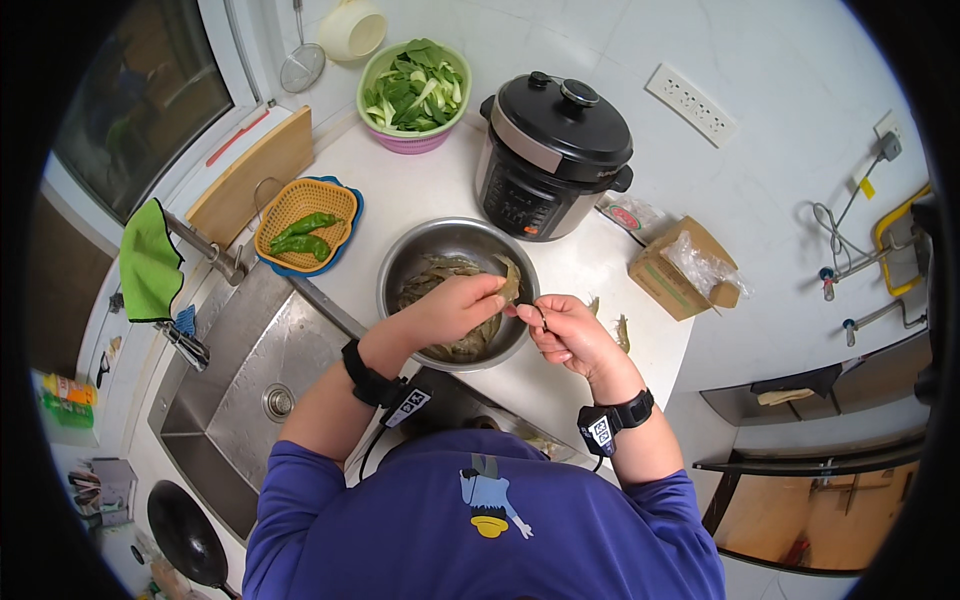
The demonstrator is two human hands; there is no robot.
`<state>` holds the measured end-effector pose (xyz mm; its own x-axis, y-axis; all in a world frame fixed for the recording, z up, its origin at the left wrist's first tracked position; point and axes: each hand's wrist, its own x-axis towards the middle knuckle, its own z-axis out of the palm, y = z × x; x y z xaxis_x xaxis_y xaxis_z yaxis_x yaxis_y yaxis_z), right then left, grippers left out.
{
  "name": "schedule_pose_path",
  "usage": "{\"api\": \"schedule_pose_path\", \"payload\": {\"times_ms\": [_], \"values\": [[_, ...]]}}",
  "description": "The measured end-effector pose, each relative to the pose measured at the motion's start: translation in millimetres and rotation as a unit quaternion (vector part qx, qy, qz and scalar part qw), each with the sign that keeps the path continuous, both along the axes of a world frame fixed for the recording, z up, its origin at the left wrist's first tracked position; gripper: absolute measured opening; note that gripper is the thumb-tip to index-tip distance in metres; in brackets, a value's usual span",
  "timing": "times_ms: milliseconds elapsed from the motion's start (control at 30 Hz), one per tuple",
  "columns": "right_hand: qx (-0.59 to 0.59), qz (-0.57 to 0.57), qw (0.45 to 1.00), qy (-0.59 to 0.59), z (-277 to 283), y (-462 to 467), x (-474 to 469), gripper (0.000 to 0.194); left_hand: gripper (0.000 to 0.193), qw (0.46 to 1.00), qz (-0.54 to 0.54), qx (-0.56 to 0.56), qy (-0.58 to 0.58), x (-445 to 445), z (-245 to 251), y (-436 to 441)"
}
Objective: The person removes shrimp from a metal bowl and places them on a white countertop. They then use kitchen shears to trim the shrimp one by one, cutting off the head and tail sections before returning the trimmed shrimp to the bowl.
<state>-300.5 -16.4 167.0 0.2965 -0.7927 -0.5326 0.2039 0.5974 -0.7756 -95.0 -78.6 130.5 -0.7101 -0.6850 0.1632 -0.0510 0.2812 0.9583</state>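
My left hand (469, 301) pinches a raw shrimp (511, 279) over the right part of a stainless steel bowl (397, 251). Inside the bowl lies a pile of raw shrimp (442, 277), partly covered by my left hand and forearm. Just beyond the bowl's right rim, my right hand (568, 334) is closed around a small tool with a dark loop (543, 321). Most of that tool is hidden by the fingers, which meet near the held shrimp's lower end. Two shrimp (622, 334) rest on the white counter beside my right hand.
Behind the bowl stands an electric pressure cooker (555, 161). A cardboard box (671, 281) is at the right. Green peppers lie in a yellow basket (345, 202), left of the bowl. Leafy greens fill a colander (414, 142) at the back. A steel sink (247, 352) borders the left.
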Motion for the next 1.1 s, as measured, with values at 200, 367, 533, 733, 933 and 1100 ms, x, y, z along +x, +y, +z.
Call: {"api": "schedule_pose_path", "payload": {"times_ms": [200,367,533,733,933,1100], "values": [[0.01,-0.008,1.0,-0.005,2,1,4,0.03,0.024,0.999,-0.002,0.009,-0.04,4,0,-1],[0.0,-0.003,1.0,0.019,6,1,7,0.033,0.02,1.0,0.015,0.023,0.01,4,4,1],[-0.026,0.003,0.999,0.026,7,2,11,0.035,0.021,0.991,0.027,-0.063,-0.114,3,15,1],[-0.045,0.025,0.995,0.085,13,6,10,0.039,0.018,0.997,0.06,0.054,0.019,2,8,0],[-0.055,0.04,0.993,0.096,23,17,12,0.041,0.014,0.995,0.077,0.059,0.038,0,-1,-4],[-0.048,0.038,0.989,0.133,27,15,17,0.042,0.014,0.994,0.085,0.055,0.042,-3,0,-2]]}}
